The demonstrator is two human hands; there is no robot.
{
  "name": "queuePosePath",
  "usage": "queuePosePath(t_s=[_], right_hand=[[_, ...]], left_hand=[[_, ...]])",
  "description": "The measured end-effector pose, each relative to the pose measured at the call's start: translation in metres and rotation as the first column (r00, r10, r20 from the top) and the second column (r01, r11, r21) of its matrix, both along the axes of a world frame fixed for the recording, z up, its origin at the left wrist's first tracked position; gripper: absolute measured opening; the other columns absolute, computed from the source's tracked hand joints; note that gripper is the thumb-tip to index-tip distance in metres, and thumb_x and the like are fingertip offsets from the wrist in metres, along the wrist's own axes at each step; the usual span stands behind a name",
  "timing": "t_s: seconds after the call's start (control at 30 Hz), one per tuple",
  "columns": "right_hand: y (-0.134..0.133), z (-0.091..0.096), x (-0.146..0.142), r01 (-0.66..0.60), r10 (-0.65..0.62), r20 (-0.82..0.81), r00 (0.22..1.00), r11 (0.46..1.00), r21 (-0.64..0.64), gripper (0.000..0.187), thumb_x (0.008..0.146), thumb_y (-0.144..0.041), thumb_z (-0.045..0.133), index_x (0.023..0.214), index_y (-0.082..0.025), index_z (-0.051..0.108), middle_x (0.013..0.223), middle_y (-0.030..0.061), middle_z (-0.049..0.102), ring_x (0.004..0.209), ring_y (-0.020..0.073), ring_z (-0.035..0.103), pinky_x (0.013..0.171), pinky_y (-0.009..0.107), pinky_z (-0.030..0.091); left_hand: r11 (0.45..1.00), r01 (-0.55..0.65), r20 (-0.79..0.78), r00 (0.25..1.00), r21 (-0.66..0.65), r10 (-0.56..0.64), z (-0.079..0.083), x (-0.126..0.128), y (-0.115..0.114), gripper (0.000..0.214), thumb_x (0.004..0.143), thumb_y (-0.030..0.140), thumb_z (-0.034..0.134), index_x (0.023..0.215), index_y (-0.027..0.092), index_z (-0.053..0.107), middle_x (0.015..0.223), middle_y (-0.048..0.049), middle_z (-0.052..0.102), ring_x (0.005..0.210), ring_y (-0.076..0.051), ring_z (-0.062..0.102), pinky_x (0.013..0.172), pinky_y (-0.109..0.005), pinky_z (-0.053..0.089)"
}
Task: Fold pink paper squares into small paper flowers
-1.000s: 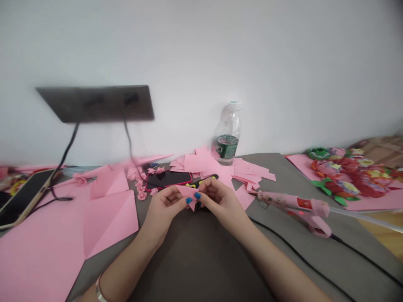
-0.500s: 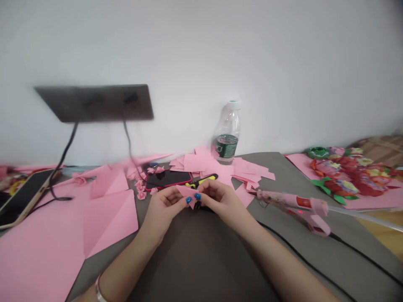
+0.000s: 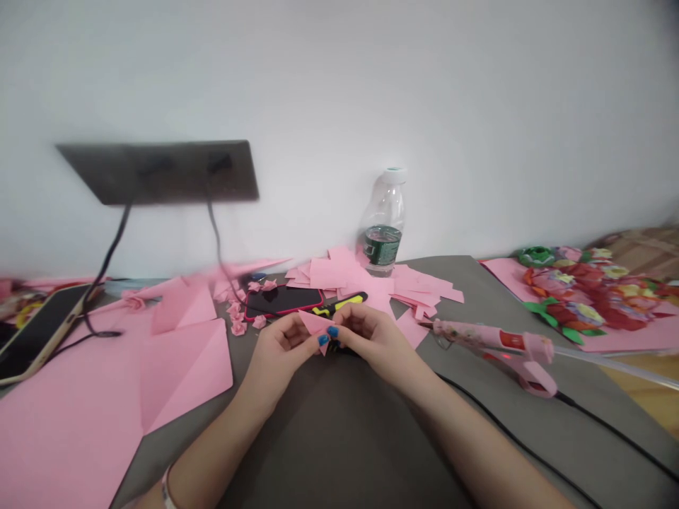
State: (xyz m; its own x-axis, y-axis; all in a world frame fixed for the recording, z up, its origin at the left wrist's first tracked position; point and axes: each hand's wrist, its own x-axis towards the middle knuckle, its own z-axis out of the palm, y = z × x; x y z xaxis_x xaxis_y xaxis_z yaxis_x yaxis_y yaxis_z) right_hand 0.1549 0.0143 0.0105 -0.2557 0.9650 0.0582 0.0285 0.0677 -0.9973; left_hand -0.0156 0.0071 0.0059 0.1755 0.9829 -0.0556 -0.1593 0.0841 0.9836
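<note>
My left fingers (image 3: 297,331) and right fingers (image 3: 353,319) pinch a small pink paper triangle (image 3: 315,324); slackening could drop it, and drifting right risks touching the pink hot-glue gun (image 3: 491,339).

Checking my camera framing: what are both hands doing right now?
Left hand: closed, pinching the pink paper triangle.
Right hand: closed, pinching the same triangle.

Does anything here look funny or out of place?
Yes, the pink glue gun is tipped over on its side, with a small red light showing. It looks odd because it isn't standing up, and it's lying near the pink paper pieces.
</note>
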Motion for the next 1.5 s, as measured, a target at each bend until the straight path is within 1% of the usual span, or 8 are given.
queuePosePath(t_s=[0.2, 0.47, 0.67, 0.83, 0.97, 1.1, 1.37, 1.5], right_hand=[[0.000, 0.001, 0.002, -0.024, 0.024, 0.025, 0.999, 1.000, 0.010, 0.030, 0.081, -0.046, 0.066, 0.078, -0.018, 0.057, 0.072, -0.0005, 0.056, 0.065, 0.0125, 0.051, 0.061, 0.026, 0.041], [0.002, 0.001, 0.003, -0.057, 0.057, -0.030, 0.998, 0.998, -0.013, 0.030, 0.081, -0.045, 0.069, 0.077, -0.017, 0.057, 0.073, 0.0001, 0.056, 0.065, 0.0121, 0.051, 0.062, 0.026, 0.040], [0.000, 0.003, 0.004, -0.054, 0.054, -0.021, 0.998, 0.999, 0.006, 0.033, 0.082, -0.048, 0.066, 0.076, -0.017, 0.055, 0.071, -0.0010, 0.053, 0.064, 0.0121, 0.048, 0.060, 0.026, 0.038], [-0.002, 0.003, 0.004, -0.021, 0.018, 0.047, 0.999, 0.998, 0.052, 0.032, 0.086, -0.047, 0.061, 0.074, -0.018, 0.051, 0.069, -0.0024, 0.048, 0.062, 0.0116, 0.042, 0.057, 0.025, 0.033], [-0.004, 0.008, 0.007, -0.157, 0.154, 0.093, 0.984, 0.987, 0.029, 0.032, 0.089, -0.047, 0.058, 0.075, -0.019, 0.049, 0.072, -0.0017, 0.047, 0.065, 0.0122, 0.041, 0.059, 0.025, 0.033], [-0.007, 0.011, 0.009, -0.245, 0.239, 0.135, 0.962, 0.969, 0.030, 0.030, 0.090, -0.044, 0.059, 0.076, -0.019, 0.049, 0.074, -0.0018, 0.048, 0.067, 0.0126, 0.040, 0.059, 0.025, 0.031], [-0.006, 0.006, 0.003, -0.186, 0.179, 0.085, 0.980, 0.980, 0.074, 0.028, 0.091, -0.040, 0.058, 0.074, -0.020, 0.047, 0.073, -0.0009, 0.050, 0.069, 0.0138, 0.047, 0.062, 0.027, 0.035], [-0.005, 0.003, 0.000, -0.048, 0.041, 0.057, 0.998, 0.990, 0.134, 0.013, 0.088, -0.028, 0.058, 0.098, -0.021, 0.054, 0.084, 0.0016, 0.057, 0.071, 0.0147, 0.054, 0.062, 0.028, 0.041]], left_hand=[[0.999, -0.010, -0.044, 0.999, 0.035, 0.012, 0.001, 0.000, 0.000, 0.014, 0.070, 0.027, 0.080, 0.076, 0.016, 0.073, 0.066, -0.0007, 0.071, 0.063, -0.012, 0.062, 0.064, -0.021, 0.050], [0.999, 0.035, -0.035, 0.999, 0.015, -0.034, 0.000, -0.001, 0.000, 0.034, 0.072, 0.030, 0.079, 0.102, 0.016, 0.074, 0.089, -0.0061, 0.077, 0.081, -0.016, 0.067, 0.075, -0.024, 0.052], [0.999, 0.052, -0.046, 0.998, -0.015, -0.053, 0.000, -0.001, -0.001, 0.039, 0.072, 0.032, 0.080, 0.107, 0.016, 0.073, 0.087, -0.0058, 0.075, 0.082, -0.017, 0.065, 0.078, -0.025, 0.051], [0.993, 0.115, 0.001, 0.993, 0.014, -0.115, -0.001, -0.001, -0.002, 0.037, 0.078, 0.031, 0.076, 0.112, 0.018, 0.071, 0.099, -0.0068, 0.073, 0.090, -0.018, 0.062, 0.080, -0.025, 0.049], [0.992, 0.122, 0.015, 0.992, 0.045, -0.122, -0.001, -0.001, -0.004, 0.034, 0.083, 0.031, 0.071, 0.115, 0.019, 0.072, 0.100, -0.0064, 0.071, 0.093, -0.018, 0.061, 0.082, -0.024, 0.047], [0.999, 0.031, 0.038, 0.999, 0.022, -0.032, -0.002, -0.002, -0.004, 0.033, 0.084, 0.033, 0.070, 0.115, 0.022, 0.071, 0.085, -0.0022, 0.068, 0.077, -0.012, 0.057, 0.072, -0.021, 0.047], [0.999, 0.042, 0.022, 0.999, 0.005, -0.042, -0.002, -0.002, 0.001, 0.022, 0.074, 0.036, 0.079, 0.076, 0.015, 0.074, 0.070, -0.0015, 0.066, 0.064, -0.010, 0.057, 0.061, -0.020, 0.046], [0.998, 0.058, -0.006, 0.998, -0.025, -0.058, -0.003, -0.002, -0.001, 0.021, 0.074, 0.035, 0.079, 0.074, 0.015, 0.072, 0.065, -0.0004, 0.065, 0.062, -0.010, 0.056, 0.060, -0.020, 0.044]])
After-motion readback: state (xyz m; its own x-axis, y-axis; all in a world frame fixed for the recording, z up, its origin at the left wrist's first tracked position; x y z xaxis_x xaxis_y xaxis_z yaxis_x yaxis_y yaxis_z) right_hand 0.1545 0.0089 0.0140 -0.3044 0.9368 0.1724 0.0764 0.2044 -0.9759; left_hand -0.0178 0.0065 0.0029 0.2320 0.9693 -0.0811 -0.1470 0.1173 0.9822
